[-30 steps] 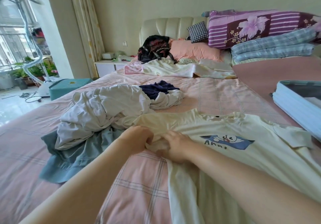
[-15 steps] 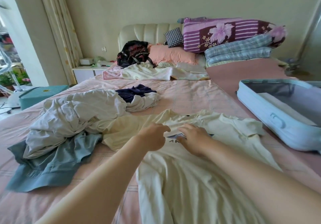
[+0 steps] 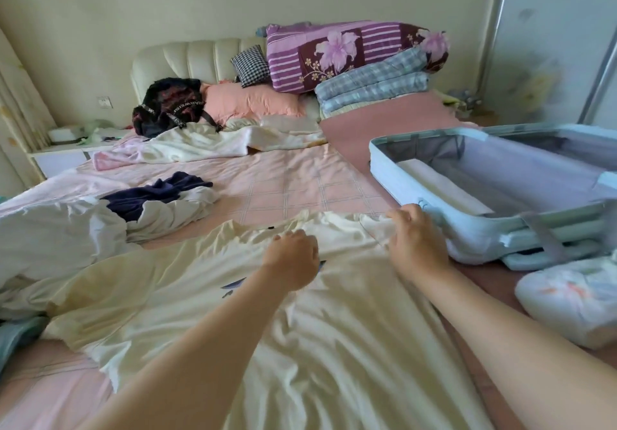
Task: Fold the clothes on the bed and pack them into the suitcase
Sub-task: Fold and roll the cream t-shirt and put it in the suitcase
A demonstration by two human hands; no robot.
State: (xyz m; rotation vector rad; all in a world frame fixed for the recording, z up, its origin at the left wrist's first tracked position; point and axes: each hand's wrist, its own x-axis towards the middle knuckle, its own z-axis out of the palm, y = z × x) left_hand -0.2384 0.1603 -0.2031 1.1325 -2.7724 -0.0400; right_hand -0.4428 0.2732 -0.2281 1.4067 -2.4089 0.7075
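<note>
Cream T-shirt (image 3: 334, 346): spread flat on the bed (image 3: 283, 189), collar away from the person.
Left hand (image 3: 290, 259): grip curled into its chest fabric.
Right hand (image 3: 414, 239): grip pinching a sleeve (just beside the suitcase (image 3: 467, 239)).
Suitcase: open, on the bed's right side.
Clothes pile (image 3: 66, 236): left, unfolded.

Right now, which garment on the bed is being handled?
The cream T-shirt spread out in front; left hand and right hand both grip its top edge. The white clothes and navy garment lie crumpled, untouched, further left.
</note>
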